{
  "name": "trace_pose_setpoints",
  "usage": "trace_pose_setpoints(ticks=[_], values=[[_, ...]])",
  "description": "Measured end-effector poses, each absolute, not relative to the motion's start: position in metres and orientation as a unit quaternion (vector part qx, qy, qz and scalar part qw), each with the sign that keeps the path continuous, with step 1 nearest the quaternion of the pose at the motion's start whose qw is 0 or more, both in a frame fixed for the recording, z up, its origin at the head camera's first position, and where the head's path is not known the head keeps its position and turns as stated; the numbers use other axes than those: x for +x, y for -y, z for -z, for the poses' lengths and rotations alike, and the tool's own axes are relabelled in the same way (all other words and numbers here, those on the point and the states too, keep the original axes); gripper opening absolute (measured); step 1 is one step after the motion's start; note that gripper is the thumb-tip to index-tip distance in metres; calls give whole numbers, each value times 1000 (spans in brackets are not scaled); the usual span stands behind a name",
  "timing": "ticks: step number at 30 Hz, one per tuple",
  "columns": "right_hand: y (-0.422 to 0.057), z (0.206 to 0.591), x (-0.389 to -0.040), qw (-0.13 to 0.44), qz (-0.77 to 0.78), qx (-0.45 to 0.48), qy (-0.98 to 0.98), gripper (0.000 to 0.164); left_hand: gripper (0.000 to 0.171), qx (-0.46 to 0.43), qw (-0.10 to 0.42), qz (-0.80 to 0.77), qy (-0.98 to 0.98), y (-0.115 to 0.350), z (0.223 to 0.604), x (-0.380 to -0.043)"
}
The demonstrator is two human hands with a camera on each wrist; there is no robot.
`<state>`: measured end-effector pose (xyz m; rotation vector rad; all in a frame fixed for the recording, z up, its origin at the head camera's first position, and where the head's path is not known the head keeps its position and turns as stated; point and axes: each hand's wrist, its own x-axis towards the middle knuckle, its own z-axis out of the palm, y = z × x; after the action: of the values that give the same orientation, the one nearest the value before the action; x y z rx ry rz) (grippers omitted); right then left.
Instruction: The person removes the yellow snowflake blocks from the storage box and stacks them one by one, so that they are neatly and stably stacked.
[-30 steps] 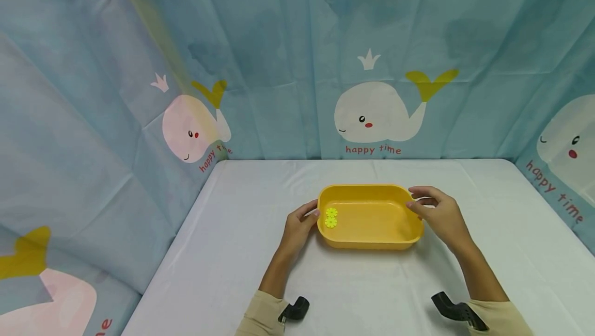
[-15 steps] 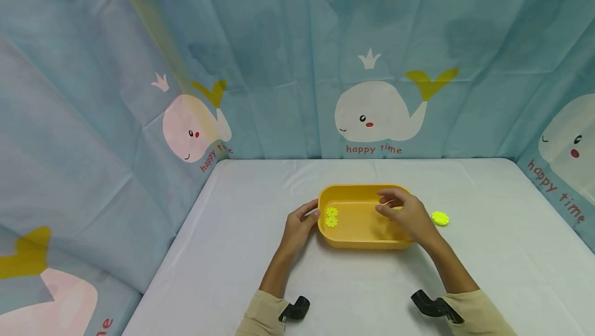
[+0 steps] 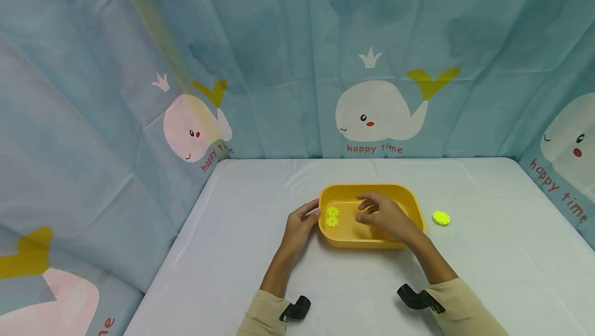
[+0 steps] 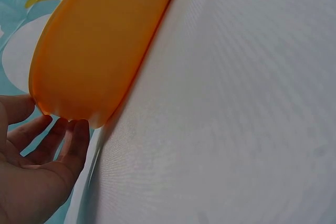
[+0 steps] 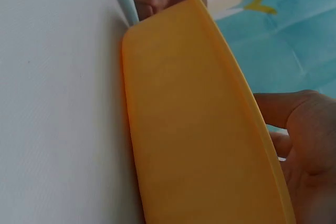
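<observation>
A shallow yellow tray point(image 3: 372, 243) stands on the white table, with two small bright-yellow flower-shaped pieces point(image 3: 332, 217) at the left end of its floor. My left hand point(image 3: 298, 227) holds that end from outside; in the left wrist view its fingertips press the wall and the thumb point(image 4: 18, 108) lies by the rim. My right hand point(image 3: 388, 218) hovers over the middle of the tray, fingers loosely bent, with nothing visible between them. Seen from the right wrist, the tray wall point(image 5: 194, 119) hides part of this hand.
Another bright-yellow flower-shaped piece point(image 3: 441, 218) lies on the white tablecloth point(image 3: 492, 253) to the right of the tray. A blue curtain point(image 3: 279, 67) printed with whales rises behind the table and along both sides.
My right hand has moved left from the tray's right end to above its middle, bringing the piece on the tablecloth into sight. My left hand and the tray have barely moved.
</observation>
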<state>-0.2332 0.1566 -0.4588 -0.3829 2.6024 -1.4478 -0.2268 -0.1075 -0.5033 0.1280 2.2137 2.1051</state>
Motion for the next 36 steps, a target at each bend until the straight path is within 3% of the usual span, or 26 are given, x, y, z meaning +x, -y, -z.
trace_pose_setpoints(ticks=[9, 36], values=[[-138, 463, -242, 114, 463, -151, -866, 60, 43, 41, 37, -686, -725, 107, 504, -227], [-112, 469, -257, 140, 407, -170, -886, 62, 43, 46, 38, -689, -722, 107, 501, -226]])
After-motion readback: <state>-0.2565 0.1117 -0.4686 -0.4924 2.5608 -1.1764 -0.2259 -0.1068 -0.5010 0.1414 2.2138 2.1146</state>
